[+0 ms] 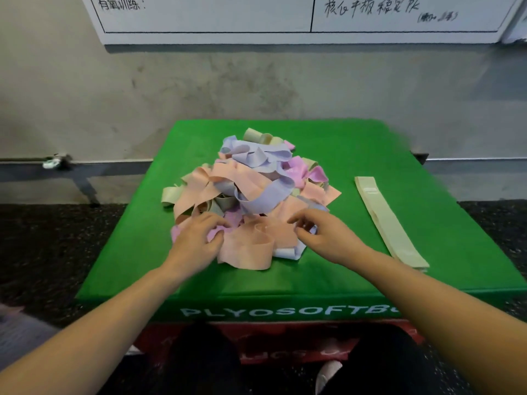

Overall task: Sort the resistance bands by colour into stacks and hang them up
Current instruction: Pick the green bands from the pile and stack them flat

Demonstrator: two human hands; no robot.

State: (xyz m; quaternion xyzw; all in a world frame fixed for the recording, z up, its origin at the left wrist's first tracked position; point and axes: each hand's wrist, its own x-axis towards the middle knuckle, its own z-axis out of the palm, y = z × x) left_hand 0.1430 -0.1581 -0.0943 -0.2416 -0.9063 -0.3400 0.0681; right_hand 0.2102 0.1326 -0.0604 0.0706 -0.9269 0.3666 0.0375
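Observation:
A tangled pile of resistance bands [251, 189] in peach, lavender, pink and pale green lies in the middle of a green soft box [356, 143]. One pale green band [387, 220] lies flat and straight to the right of the pile. My left hand [195, 242] is at the pile's near left edge, its fingers and thumb curled round a fold of a pink band [213, 232]. At the near right edge my right hand [323, 235] hovers over a peach band [248, 246], fingers loosely curled, thumb and forefinger apart, holding nothing that I can see.
The box stands against a grey wall [256, 81] with a whiteboard [285, 15] above it. A red box [285, 346] sits under the green one, on a dark speckled floor [42, 246]. My knees are at the bottom edge.

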